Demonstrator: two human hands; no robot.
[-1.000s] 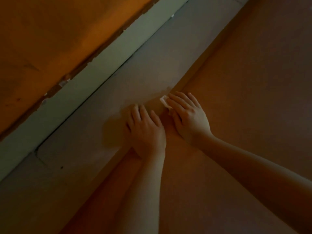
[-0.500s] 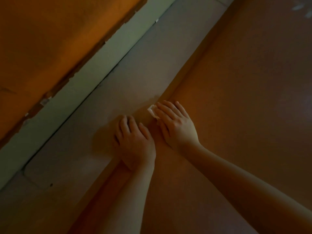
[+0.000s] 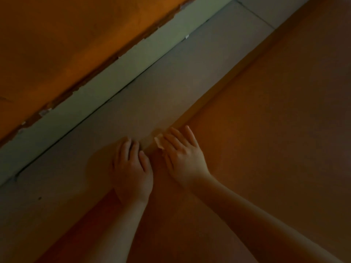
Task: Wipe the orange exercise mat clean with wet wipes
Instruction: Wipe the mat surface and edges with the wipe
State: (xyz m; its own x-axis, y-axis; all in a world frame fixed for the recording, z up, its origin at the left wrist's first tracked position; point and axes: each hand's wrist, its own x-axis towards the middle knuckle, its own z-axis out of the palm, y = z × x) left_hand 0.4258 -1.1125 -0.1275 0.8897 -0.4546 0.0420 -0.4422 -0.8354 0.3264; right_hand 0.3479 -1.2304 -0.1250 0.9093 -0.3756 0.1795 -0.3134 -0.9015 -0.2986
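Observation:
The orange exercise mat (image 3: 266,130) covers the right and lower part of the dim head view, its long edge running diagonally. My right hand (image 3: 183,156) lies flat on the mat near that edge, its straight fingers pressing a small white wet wipe (image 3: 159,143); only a corner of the wipe shows past the fingertips. My left hand (image 3: 132,168) rests palm down beside it, fingers on the grey floor just off the mat's edge, holding nothing.
A strip of grey floor tiles (image 3: 171,82) runs between the mat and a pale green skirting (image 3: 106,88). Above the skirting rises an orange wall (image 3: 57,44) with chipped paint along its lower edge.
Both hands have slid together along the mat's edge toward me, the right hand dragging the wipe with it. The view has shifted a little with them.

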